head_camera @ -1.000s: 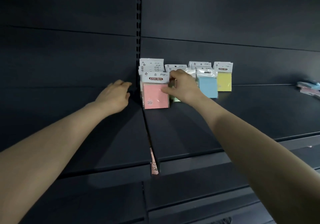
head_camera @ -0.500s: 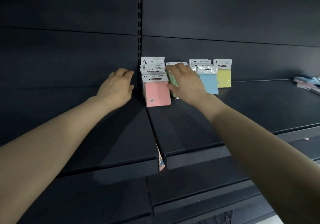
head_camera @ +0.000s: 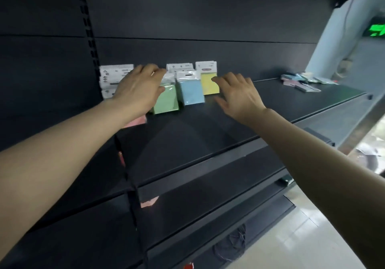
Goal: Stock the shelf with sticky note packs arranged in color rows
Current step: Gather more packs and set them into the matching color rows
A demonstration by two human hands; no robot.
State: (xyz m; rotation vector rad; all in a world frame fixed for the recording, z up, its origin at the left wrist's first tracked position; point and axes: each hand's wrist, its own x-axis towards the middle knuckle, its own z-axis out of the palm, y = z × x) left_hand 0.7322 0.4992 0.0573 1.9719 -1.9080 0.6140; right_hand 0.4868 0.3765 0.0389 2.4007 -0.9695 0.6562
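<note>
Four rows of sticky note packs stand at the back of the dark shelf (head_camera: pixel 208 127): pink (head_camera: pixel 136 121), green (head_camera: pixel 167 100), blue (head_camera: pixel 191 91) and yellow (head_camera: pixel 208 82). My left hand (head_camera: pixel 138 88) reaches over the pink row and hides most of it. Its fingers stretch across to the top of the green row, and whether they touch it is unclear. My right hand (head_camera: pixel 238 94) hovers with spread fingers just right of the yellow row, fingertips close to the front yellow pack. Neither hand holds a pack.
A loose heap of packs (head_camera: pixel 302 81) lies at the shelf's far right end. A pink pack (head_camera: pixel 149 202) shows in the gap between shelf sections below. An upright slotted post (head_camera: pixel 89 29) divides the back panel. Floor tiles show at lower right.
The view has swung right. My left hand crossed from left of the pink row to over the pink and green rows. My right hand left the green row and moved beside the yellow one.
</note>
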